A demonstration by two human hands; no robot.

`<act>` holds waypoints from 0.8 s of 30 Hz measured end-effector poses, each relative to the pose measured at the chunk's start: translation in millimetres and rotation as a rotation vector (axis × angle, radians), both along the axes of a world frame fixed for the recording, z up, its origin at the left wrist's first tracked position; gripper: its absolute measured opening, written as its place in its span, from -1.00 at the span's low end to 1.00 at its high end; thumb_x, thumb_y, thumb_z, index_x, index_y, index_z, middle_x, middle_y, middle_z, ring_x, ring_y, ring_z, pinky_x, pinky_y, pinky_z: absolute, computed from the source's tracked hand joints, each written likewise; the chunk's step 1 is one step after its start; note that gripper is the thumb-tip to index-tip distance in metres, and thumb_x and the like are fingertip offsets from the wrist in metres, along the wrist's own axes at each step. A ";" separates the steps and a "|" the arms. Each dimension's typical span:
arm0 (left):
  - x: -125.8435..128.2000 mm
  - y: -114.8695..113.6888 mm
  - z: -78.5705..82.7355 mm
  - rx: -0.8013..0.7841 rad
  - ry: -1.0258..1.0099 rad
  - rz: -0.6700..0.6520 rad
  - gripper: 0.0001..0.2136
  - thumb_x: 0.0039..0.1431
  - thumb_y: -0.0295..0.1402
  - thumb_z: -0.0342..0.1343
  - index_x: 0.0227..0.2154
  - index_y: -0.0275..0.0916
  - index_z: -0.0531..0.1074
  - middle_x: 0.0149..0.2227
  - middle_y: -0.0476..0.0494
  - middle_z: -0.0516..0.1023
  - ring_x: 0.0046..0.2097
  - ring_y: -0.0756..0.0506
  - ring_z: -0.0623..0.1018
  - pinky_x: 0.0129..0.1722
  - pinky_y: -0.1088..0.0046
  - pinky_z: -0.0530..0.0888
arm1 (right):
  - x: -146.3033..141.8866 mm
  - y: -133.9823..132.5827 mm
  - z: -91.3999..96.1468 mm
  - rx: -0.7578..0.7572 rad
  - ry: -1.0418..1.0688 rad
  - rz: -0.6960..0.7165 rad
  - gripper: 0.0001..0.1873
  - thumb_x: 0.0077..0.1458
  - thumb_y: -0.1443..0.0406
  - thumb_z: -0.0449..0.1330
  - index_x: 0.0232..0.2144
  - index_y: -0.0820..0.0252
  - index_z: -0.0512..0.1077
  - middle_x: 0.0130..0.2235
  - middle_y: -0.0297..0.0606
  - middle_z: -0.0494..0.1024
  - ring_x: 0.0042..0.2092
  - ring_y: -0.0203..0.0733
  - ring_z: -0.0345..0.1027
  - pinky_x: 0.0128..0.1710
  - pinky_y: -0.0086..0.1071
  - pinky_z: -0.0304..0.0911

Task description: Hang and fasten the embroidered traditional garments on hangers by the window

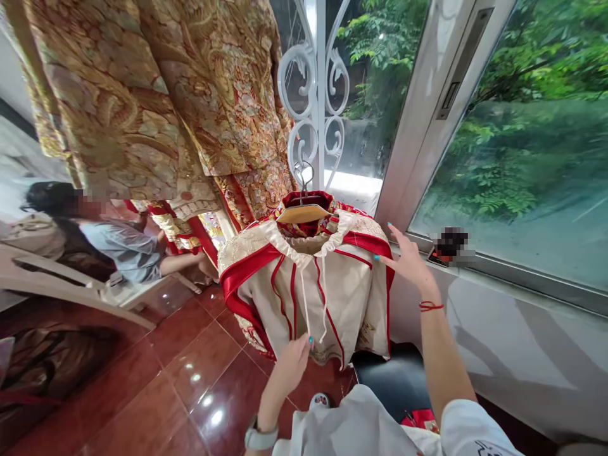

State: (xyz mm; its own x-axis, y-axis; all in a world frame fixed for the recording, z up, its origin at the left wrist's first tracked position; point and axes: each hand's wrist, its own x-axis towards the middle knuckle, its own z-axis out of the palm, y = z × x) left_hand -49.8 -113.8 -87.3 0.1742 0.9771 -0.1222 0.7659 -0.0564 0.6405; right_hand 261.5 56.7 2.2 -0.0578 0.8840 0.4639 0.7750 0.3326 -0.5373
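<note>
A cream garment (273, 304) with red trim hangs in front of me on a hanger (304, 214). From its gathered neckline fall two thin white drawstrings (324, 297). My left hand (289, 367) is closed at the garment's lower middle, pinching the lower end of the left drawstring between thumb and fingers. Beside the garment's right shoulder is my right hand (411, 261), its fingers spread and nothing in it. Whether its thumb touches the cloth I cannot tell. Behind the cream cloth shows the red patterned collar (287, 201) of another piece.
Large gold embroidered robes (190, 95) hang at the upper left. White scrolled ironwork (320, 101) stands behind the hanger, next to a window. A person (123, 247) sits at the left. Below right are a black seat (392, 380) and a small dark object (450, 246) on the sill.
</note>
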 end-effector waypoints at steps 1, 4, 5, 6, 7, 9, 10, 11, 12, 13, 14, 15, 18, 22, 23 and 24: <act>-7.4 5.5 9.3 0.007 0.058 -0.037 -0.68 0.33 -0.33 -0.25 -0.34 -0.22 0.41 -0.35 -0.19 0.57 -0.29 -0.15 0.55 -0.22 0.28 0.47 | 5.6 2.1 -2.8 -0.036 -0.032 0.073 -0.10 0.03 0.15 0.24 0.36 0.05 -0.01 0.24 -0.05 0.33 0.20 0.11 0.24 0.18 0.03 0.17; -19.4 28.8 59.7 0.208 0.211 -0.075 -0.75 0.30 -0.38 -0.15 -0.26 -0.26 0.45 -0.20 -0.27 0.56 -0.17 -0.20 0.55 -0.12 0.19 0.48 | 3.8 9.9 -13.9 -0.070 0.004 0.134 -0.05 0.08 0.27 0.15 0.41 0.10 -0.23 0.25 -0.05 0.33 0.20 0.05 0.29 0.14 -0.08 0.24; -19.5 37.8 81.0 0.320 0.230 -0.052 -0.75 0.31 -0.38 -0.14 -0.21 -0.26 0.45 -0.18 -0.27 0.54 -0.15 -0.20 0.54 -0.10 0.19 0.48 | -0.2 13.3 -18.0 -0.073 0.019 0.102 -0.08 0.09 0.32 0.10 0.41 0.12 -0.22 0.21 -0.03 0.39 0.15 0.05 0.35 0.10 -0.10 0.28; -17.6 47.5 102.7 0.437 0.238 -0.040 -0.75 0.32 -0.38 -0.14 -0.17 -0.26 0.44 -0.17 -0.26 0.53 -0.13 -0.20 0.53 -0.09 0.19 0.48 | -4.5 16.9 -21.8 -0.076 0.024 0.058 -0.12 0.10 0.35 0.06 0.41 0.14 -0.18 0.15 -0.03 0.46 0.10 0.06 0.41 0.06 -0.12 0.31; -14.0 58.4 123.9 0.554 0.249 -0.040 -0.76 0.33 -0.38 -0.13 -0.13 -0.26 0.43 -0.16 -0.25 0.52 -0.11 -0.20 0.52 -0.06 0.19 0.47 | -8.5 20.5 -25.1 -0.078 0.017 0.009 -0.16 0.09 0.38 0.03 0.40 0.14 -0.12 0.09 -0.03 0.51 0.04 0.08 0.45 0.01 -0.13 0.34; -2.9 85.1 161.4 0.773 0.293 -0.061 -0.74 0.31 -0.43 -0.11 -0.03 -0.29 0.39 -0.10 -0.27 0.49 -0.05 -0.22 0.48 -0.01 0.18 0.44 | -14.5 26.7 -29.5 -0.072 -0.024 -0.078 -0.21 0.06 0.42 0.02 0.36 0.14 0.02 0.00 -0.03 0.58 -0.04 0.12 0.49 -0.07 -0.15 0.36; 3.7 101.1 176.6 0.863 0.327 -0.066 -0.70 0.29 -0.47 -0.10 0.03 -0.31 0.36 -0.05 -0.29 0.47 0.00 -0.23 0.46 0.04 0.18 0.41 | -16.4 28.9 -30.4 -0.066 -0.046 -0.113 -0.22 0.05 0.43 0.03 0.34 0.15 0.07 -0.04 -0.03 0.60 -0.06 0.13 0.50 -0.10 -0.17 0.37; 10.2 118.5 189.1 0.933 0.371 -0.080 -0.67 0.27 -0.51 -0.08 0.07 -0.31 0.34 -0.01 -0.31 0.45 0.05 -0.24 0.44 0.07 0.19 0.38 | -17.6 30.4 -30.6 -0.060 -0.067 -0.141 -0.23 0.04 0.44 0.03 0.32 0.15 0.12 -0.07 -0.04 0.61 -0.09 0.13 0.51 -0.13 -0.18 0.37; 16.4 136.5 198.9 0.964 0.433 -0.114 -0.65 0.25 -0.52 -0.06 0.09 -0.31 0.32 0.04 -0.33 0.43 0.09 -0.25 0.41 0.11 0.18 0.34 | -18.2 31.2 -30.3 -0.056 -0.082 -0.162 -0.25 0.03 0.45 0.03 0.31 0.15 0.16 -0.09 -0.04 0.62 -0.10 0.12 0.51 -0.14 -0.20 0.36; 22.1 153.8 206.2 0.957 0.510 -0.162 -0.65 0.26 -0.51 -0.05 0.10 -0.31 0.31 0.06 -0.34 0.43 0.11 -0.25 0.41 0.11 0.18 0.33 | -18.3 31.6 -29.5 -0.054 -0.091 -0.173 -0.27 0.04 0.45 0.03 0.29 0.14 0.18 -0.10 -0.05 0.62 -0.11 0.11 0.51 -0.16 -0.22 0.36; 27.1 169.5 211.2 0.927 0.585 -0.204 -0.66 0.27 -0.49 -0.05 0.09 -0.32 0.31 0.03 -0.34 0.45 0.08 -0.26 0.43 0.08 0.19 0.33 | -17.9 31.7 -28.3 -0.058 -0.100 -0.174 -0.29 0.05 0.44 0.03 0.28 0.13 0.20 -0.11 -0.06 0.63 -0.11 0.10 0.51 -0.16 -0.24 0.36; 31.5 182.6 214.4 0.882 0.654 -0.231 -0.68 0.29 -0.47 -0.06 0.08 -0.34 0.31 -0.01 -0.35 0.48 0.05 -0.26 0.46 0.05 0.20 0.33 | -17.0 32.0 -26.8 -0.069 -0.113 -0.171 -0.30 0.06 0.44 0.02 0.28 0.13 0.21 -0.11 -0.07 0.63 -0.12 0.08 0.51 -0.17 -0.26 0.35; 41.8 203.1 216.5 0.782 0.769 -0.207 -0.71 0.34 -0.42 -0.09 0.04 -0.41 0.32 -0.15 -0.37 0.53 -0.05 -0.26 0.52 -0.09 0.26 0.35 | -12.3 36.3 -18.5 -0.165 -0.204 -0.153 -0.33 0.09 0.44 0.03 0.27 0.20 0.20 -0.13 -0.03 0.63 -0.15 0.06 0.52 -0.22 -0.30 0.33; 52.7 204.1 213.6 0.695 0.784 -0.118 -0.74 0.34 -0.39 -0.06 -0.06 -0.44 0.41 -0.21 -0.43 0.55 -0.06 -0.31 0.53 -0.16 0.27 0.33 | -4.5 50.8 7.2 -0.342 -0.407 -0.076 -0.56 0.09 0.50 0.01 0.00 0.30 0.47 -0.16 0.04 0.62 -0.14 0.04 0.51 -0.24 -0.34 0.28; 55.3 204.1 213.1 0.678 0.780 -0.098 -0.75 0.34 -0.41 -0.08 -0.11 -0.44 0.44 -0.21 -0.44 0.56 -0.06 -0.32 0.53 -0.17 0.27 0.33 | -2.8 54.2 15.3 -0.358 -0.443 -0.067 -0.61 0.08 0.52 0.01 -0.10 0.32 0.51 -0.17 0.07 0.61 -0.13 0.05 0.51 -0.24 -0.33 0.27; 57.8 204.8 212.7 0.669 0.774 -0.080 -0.75 0.34 -0.44 -0.11 -0.16 -0.43 0.47 -0.21 -0.44 0.56 -0.05 -0.32 0.53 -0.17 0.27 0.33 | -1.3 56.5 23.0 -0.354 -0.469 -0.076 -0.65 0.08 0.52 0.01 -0.18 0.34 0.53 -0.18 0.11 0.61 -0.14 0.07 0.51 -0.23 -0.32 0.25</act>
